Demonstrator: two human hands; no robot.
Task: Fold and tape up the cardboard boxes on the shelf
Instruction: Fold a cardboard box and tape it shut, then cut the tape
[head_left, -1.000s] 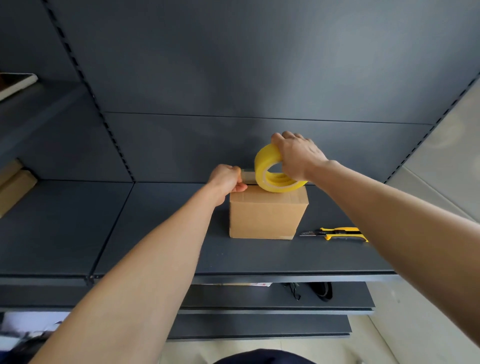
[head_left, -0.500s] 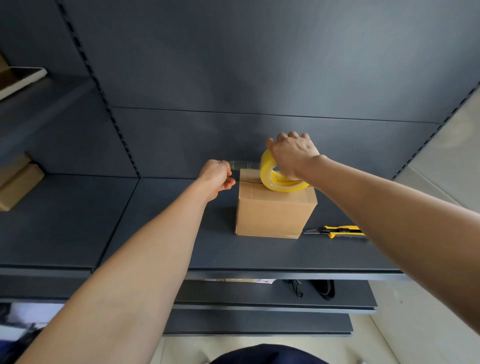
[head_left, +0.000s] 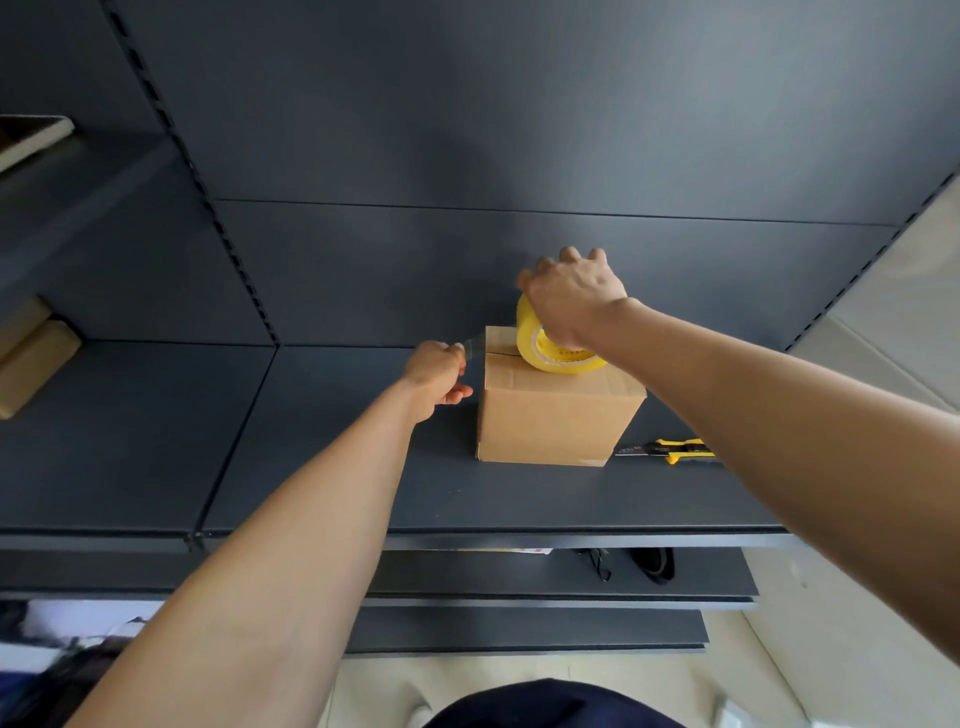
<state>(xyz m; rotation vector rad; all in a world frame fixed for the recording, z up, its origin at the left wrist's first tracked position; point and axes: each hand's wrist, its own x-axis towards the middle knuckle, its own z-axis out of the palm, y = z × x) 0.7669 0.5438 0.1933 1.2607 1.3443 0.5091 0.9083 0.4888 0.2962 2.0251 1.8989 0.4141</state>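
No legible text, small reddish print inside the tape roll (head_left: 530, 338) — too blurred to read

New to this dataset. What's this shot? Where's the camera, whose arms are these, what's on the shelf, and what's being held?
There is no machine here: a person works with two bare hands. The single picture comes from a wide-angle camera worn on the person's head, looking forward and down, so both forearms reach in from below.

On the dark grey metal shelf stands a small brown cardboard box with its top flaps folded shut. To its right lies a yellow-and-black utility knife.

The right hand grips a yellow roll of packing tape that sits on the box top. The left hand pinches the pulled-out clear tape strip just past the box's left edge. Far left, more brown cardboard lies on the neighbouring shelf.
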